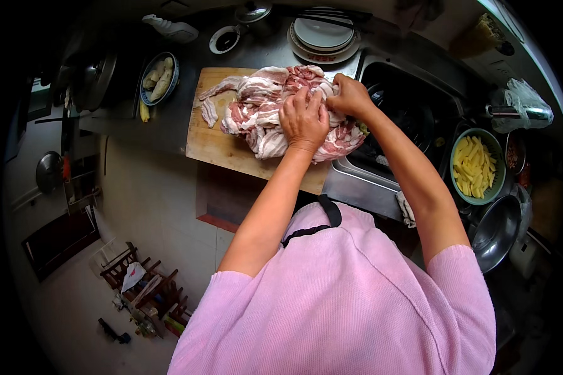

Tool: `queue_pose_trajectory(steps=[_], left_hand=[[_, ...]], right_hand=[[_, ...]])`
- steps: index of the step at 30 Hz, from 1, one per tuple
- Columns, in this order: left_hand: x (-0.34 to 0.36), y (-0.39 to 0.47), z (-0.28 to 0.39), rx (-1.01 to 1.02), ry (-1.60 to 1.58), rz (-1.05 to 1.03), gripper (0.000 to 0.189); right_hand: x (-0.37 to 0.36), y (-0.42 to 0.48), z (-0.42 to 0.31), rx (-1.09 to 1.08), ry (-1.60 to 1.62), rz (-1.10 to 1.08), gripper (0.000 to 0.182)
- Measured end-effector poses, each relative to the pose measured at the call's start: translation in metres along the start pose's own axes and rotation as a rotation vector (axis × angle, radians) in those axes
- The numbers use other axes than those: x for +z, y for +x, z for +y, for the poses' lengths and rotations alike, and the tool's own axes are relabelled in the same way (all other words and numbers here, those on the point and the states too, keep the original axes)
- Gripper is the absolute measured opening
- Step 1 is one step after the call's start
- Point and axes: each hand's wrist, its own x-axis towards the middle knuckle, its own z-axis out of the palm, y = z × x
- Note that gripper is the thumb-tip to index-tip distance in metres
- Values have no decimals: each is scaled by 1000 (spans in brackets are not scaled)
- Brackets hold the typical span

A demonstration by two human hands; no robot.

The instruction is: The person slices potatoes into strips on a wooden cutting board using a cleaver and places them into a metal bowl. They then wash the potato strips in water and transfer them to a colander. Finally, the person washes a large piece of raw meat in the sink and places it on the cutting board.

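Observation:
A large heap of raw sliced pork belly [262, 110] lies on a wooden cutting board [216, 145], with a few loose strips at its left end. My left hand [305, 117] rests on the middle of the heap, its fingers bent over the slices. At the heap's upper right edge, my right hand [350, 95] has its fingers curled in against the meat; what is between them is hidden. A bit of something green shows under the heap's right edge, near my right forearm.
Right of the board is a metal sink [403, 79]. Stacked plates [323, 35] stand behind the board. A green bowl of cut potato strips [478, 166] and a metal bowl [496, 234] are at right. A patterned bowl [159, 78] with pale food and a small dish of dark liquid [224, 40] are at left.

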Motion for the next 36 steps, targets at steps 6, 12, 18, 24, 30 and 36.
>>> queue_pose_trajectory(steps=[6, 12, 18, 24, 30, 36], left_hand=[[6, 3, 3, 2, 35, 10, 28], [4, 1, 3, 21, 65, 12, 30], [3, 1, 6, 35, 105, -18, 33], [2, -1, 5, 29, 135, -52, 35], [5, -1, 5, 17, 145, -52, 34], [4, 2, 8, 31, 147, -19, 35]], right_hand=[[3, 2, 3, 73, -41, 17, 43], [11, -37, 13, -39, 265, 318, 30], [30, -93, 158, 361, -5, 135, 54], [61, -126, 218, 530, -122, -299, 60], [39, -136, 201, 326, 143, -187, 37], [-47, -145, 182, 463, 857, 80, 38]])
